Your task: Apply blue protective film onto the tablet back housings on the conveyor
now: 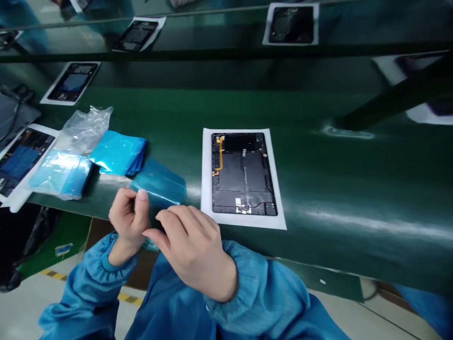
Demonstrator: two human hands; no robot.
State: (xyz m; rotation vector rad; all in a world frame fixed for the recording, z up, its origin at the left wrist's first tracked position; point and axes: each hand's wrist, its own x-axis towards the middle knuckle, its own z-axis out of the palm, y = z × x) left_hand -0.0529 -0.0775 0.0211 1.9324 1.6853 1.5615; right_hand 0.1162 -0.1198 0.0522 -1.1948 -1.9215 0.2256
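A translucent blue film sheet [161, 182] reaches from my left hand toward the tablet. My left hand [128, 215] is closed in a pinch at the film's near left corner. Close beside it, my right hand [196, 248] curls its fingers downward, its thumb pointing at the left hand. Whatever the right fingers hold, if anything, is hidden under them. Just right of the film lies an opened tablet [244, 174] on a white sheet [278, 203], with an orange flex cable [221, 156] along its left side.
A stack of blue films [118, 151] lies left of my hands, beside a clear plastic bag [67, 165] holding more. Further opened tablets on white sheets stand at the far left [21, 158] and behind [72, 82]. The green bench [336, 198] has its near edge just before me.
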